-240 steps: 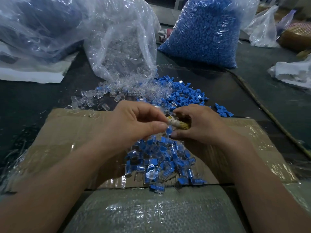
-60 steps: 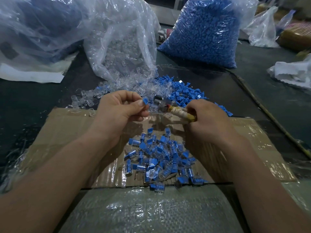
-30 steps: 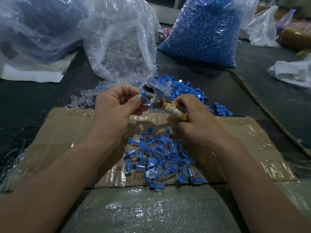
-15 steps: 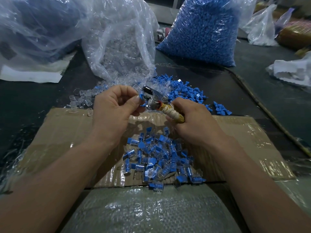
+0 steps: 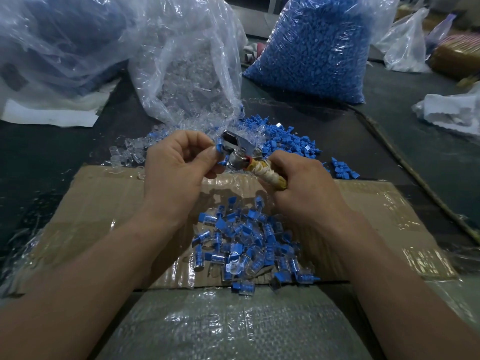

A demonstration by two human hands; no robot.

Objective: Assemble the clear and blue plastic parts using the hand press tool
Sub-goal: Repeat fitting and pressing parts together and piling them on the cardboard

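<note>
The hand press tool [image 5: 235,149] at frame centre has a mirror-bright metal head; its handle [image 5: 270,175] is wound in ridged yellowish wrapping. The small part [image 5: 219,148] beside that head is matt blue plastic. The assembled parts [image 5: 246,242] below mix glossy clear plastic with matt blue. Under them lies matt brown cardboard [image 5: 104,203] with shiny tape patches. The bags [image 5: 187,61] along the top are thin, crinkled, glossy film.

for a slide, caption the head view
Left hand holds a blue part at the hand press tool in the right hand
</note>
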